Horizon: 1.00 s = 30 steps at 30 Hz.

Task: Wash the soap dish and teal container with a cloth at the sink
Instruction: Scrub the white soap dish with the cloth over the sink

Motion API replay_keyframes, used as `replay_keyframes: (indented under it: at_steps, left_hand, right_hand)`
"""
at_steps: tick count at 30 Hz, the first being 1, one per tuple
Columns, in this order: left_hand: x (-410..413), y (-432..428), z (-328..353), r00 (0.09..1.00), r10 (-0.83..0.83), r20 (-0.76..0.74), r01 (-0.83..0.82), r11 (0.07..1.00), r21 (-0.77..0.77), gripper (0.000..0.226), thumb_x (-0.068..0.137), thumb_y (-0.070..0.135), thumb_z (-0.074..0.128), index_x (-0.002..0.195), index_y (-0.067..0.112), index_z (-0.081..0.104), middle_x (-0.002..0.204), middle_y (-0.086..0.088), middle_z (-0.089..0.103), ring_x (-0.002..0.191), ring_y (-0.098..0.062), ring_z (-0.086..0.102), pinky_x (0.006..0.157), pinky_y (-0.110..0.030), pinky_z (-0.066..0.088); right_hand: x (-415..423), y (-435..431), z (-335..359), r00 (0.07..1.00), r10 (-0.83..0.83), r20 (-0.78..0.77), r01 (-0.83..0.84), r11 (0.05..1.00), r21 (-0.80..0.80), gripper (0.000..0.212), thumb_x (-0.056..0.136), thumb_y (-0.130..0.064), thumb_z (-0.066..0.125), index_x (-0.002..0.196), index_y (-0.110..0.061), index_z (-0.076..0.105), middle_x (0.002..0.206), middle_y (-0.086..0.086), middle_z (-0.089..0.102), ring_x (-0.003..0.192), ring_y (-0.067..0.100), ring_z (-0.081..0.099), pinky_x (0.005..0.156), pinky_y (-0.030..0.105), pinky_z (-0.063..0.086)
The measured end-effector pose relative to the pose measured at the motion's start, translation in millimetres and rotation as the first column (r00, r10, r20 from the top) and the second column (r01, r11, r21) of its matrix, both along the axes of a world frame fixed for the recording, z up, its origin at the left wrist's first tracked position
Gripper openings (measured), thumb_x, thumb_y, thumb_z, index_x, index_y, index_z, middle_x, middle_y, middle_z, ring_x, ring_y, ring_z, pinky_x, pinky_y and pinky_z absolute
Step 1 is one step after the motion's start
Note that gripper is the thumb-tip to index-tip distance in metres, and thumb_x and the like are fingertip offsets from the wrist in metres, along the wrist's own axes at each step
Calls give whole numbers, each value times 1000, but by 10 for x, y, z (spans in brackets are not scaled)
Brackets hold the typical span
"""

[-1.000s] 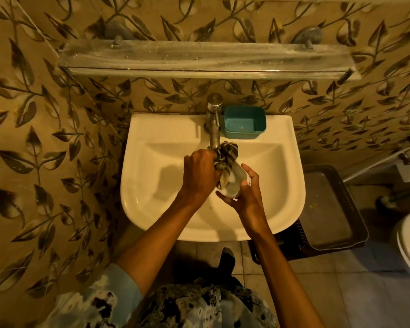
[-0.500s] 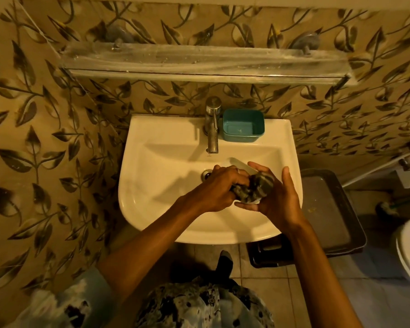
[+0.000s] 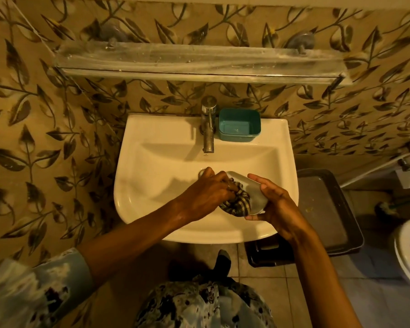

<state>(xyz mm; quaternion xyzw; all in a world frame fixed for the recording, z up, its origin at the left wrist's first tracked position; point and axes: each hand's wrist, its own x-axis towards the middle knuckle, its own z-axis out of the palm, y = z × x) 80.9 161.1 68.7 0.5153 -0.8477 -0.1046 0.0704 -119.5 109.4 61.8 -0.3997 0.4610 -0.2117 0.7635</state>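
Soap dish (image 3: 255, 194) in right grip (image 3: 278, 205) is scrubbed over sink (image 3: 152, 147) by cloth (image 3: 237, 205) clutched in left grip (image 3: 208, 191); teal container (image 3: 239, 138) judged unwashed.

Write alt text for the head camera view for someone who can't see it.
Over a white ceramic sink, the left hand grips a bunched checked cloth against a white oval soap dish held by the right hand. A teal rectangular plastic container sits on the sink's back ledge, right of the metal tap.
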Motion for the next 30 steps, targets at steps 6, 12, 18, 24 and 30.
replay_keyframes:
  at_steps: [6, 12, 18, 24, 30]
  left_hand:
    - [-87, -12, -132, 965, 261, 26, -250, 944, -215, 37, 66, 7, 80, 101, 16, 72, 110, -2, 71, 94, -29, 63, 68, -38, 44]
    - [-565, -206, -136, 336, 854, -398, -830, 468, 303, 38, 80, 5, 63, 114, 20, 67, 115, -3, 69, 110, -25, 57, 93, -38, 45]
    - [-672, -235, -97, 430, 711, -556, -563, 693, 450, 36, 78, -5, 62, 107, 15, 72, 98, 2, 71, 88, -7, 64, 75, -5, 46]
    - [-252, -186, -34, 714, 433, -550, -213, 883, 418, 43, 73, -15, 64, 109, 8, 70, 115, -2, 68, 104, 5, 52, 91, 5, 33]
    - [310, -12, 18, 223, 727, -649, -460, 666, 588, 39, 79, -19, 59, 101, 12, 68, 85, -12, 70, 67, -15, 66, 59, -26, 56]
  right_hand:
    - [52, -96, 53, 999, -17, 38, 16, 999, 29, 33, 88, -31, 54, 118, -29, 65, 127, 7, 60, 109, 36, 62, 69, 48, 59]
    - [304, -38, 62, 996, -83, -14, 83, 996, 19, 28, 99, -21, 46, 120, -28, 64, 120, 0, 62, 108, 32, 60, 71, 49, 59]
    - [239, -190, 83, 990, -125, -63, 127, 991, 35, 33, 101, -34, 38, 119, -29, 65, 109, -4, 67, 100, 22, 63, 65, 36, 57]
    - [30, -360, 59, 993, -87, -79, 91, 995, 48, 30, 96, -32, 46, 121, -30, 64, 130, 4, 58, 116, 32, 55, 78, 47, 55]
    - [-114, -477, -3, 978, -208, -26, 209, 970, 124, 45, 76, -26, 65, 121, -27, 58, 123, 4, 54, 114, 29, 51, 83, 46, 53]
